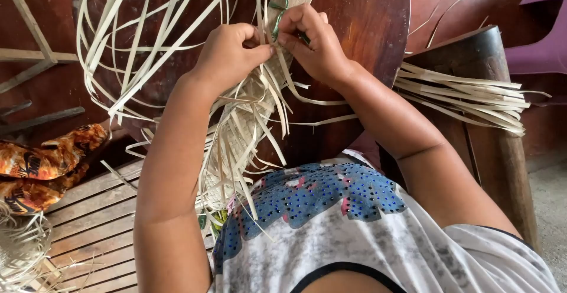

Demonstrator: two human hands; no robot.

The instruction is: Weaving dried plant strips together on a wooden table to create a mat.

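While both hands pinch pale flat reed strips point(269, 101) on the round dark wooden worktop point(366, 27), left hand point(227, 54) and right hand point(313, 42) are mid-plait, each grip closed on a strand, so the next crossing seems to need steady tension.

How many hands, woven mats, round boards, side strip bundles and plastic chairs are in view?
Hands: 2, left hand and right hand
Woven strip mat: 1
Round wooden board: 1
Strip bundle: 1
Purple plastic chair: 1
Total: 6
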